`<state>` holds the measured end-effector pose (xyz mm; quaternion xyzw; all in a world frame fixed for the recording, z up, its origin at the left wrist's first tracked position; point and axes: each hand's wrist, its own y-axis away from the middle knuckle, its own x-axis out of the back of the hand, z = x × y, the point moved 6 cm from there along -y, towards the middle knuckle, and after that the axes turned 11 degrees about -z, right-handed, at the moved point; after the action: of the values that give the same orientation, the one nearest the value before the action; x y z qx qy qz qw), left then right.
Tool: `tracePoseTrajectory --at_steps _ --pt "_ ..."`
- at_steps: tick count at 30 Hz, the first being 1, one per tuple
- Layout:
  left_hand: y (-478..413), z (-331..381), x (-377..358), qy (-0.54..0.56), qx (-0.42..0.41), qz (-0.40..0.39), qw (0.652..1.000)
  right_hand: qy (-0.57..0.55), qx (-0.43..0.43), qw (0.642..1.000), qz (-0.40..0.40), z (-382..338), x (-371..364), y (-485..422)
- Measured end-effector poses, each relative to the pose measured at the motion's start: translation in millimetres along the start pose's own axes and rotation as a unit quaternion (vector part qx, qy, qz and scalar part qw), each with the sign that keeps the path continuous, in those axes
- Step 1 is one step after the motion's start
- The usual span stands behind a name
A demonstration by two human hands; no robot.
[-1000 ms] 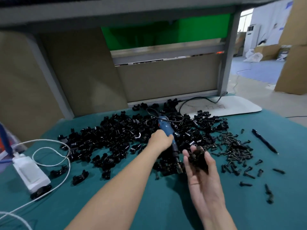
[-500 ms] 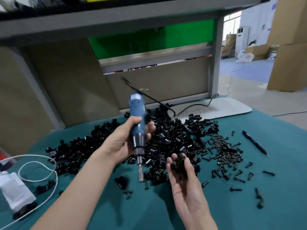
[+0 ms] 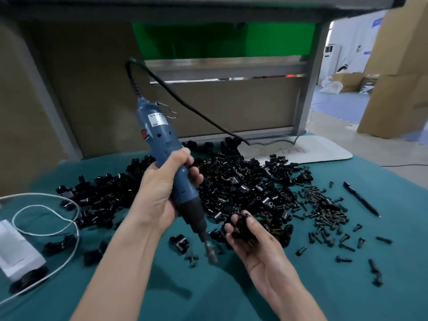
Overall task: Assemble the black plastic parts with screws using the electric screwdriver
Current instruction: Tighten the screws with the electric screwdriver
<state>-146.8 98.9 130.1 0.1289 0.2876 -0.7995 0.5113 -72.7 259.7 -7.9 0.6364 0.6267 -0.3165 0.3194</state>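
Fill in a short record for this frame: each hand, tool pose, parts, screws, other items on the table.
left hand: grips the blue electric screwdriver around its lower body
tool pose: tilted, bit end down, black cord arching off its top
right hand: palm up, fingers curled round a black plastic part
loose parts: pile of black plastic parts across the middle of the teal cloth
screws: heap of screws right of the pile, strays around it
other: black pen far right; white power adapter with white cable at left

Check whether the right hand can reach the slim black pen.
Likely yes, though occupied: the right hand grips a black plastic part; only loose black screws lie between it and the pen.
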Motion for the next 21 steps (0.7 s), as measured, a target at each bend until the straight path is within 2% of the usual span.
tracePoseTrajectory --at_steps 3,5,9,21 --pt "-11.1 -21.1 5.8 0.128 0.028 0.040 0.991 -0.006 0.004 1.000 0.008 -0.5 4.5 0.6" --pt "-16.5 -35.9 16.5 0.170 0.035 0.085 0.981 -0.009 0.019 1.000 0.015 -3.6 5.8 -0.6" --pt "-21.1 -57.0 41.1 0.199 0.027 0.170 0.965 -0.007 0.040 0.999 0.036 -9.8 10.8 -2.8" --pt "-15.3 -71.3 54.1 0.166 0.001 0.231 0.959 0.062 0.062 0.995 0.056 -11.3 15.5 -1.4"
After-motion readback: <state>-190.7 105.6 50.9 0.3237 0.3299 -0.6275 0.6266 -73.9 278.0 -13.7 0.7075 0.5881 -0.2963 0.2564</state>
